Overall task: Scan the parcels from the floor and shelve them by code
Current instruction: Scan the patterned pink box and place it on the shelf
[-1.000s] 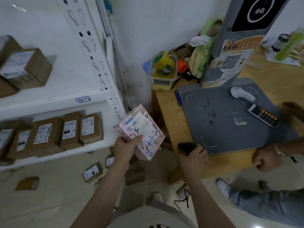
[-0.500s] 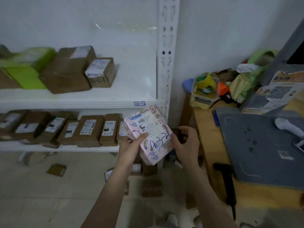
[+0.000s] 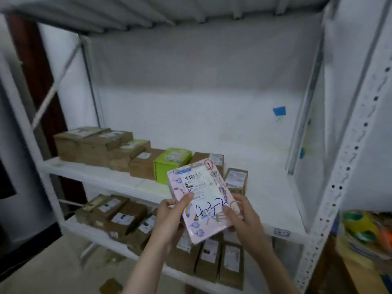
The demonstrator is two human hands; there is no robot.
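2 hands, left hand (image 3: 169, 217) and right hand (image 3: 244, 219), gripped pink parcel (image 3: 201, 200) marked 4-3-2 before white shelf (image 3: 254, 187).

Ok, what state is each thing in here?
pink parcel: held up, label facing up, not shelved.
left hand: grips the parcel's left edge.
right hand: grips its right edge.
green box: closed, on the shelf.
brown boxes: closed, shelved.

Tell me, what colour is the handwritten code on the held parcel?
The code is dark blue, on the pink parcel; head view.
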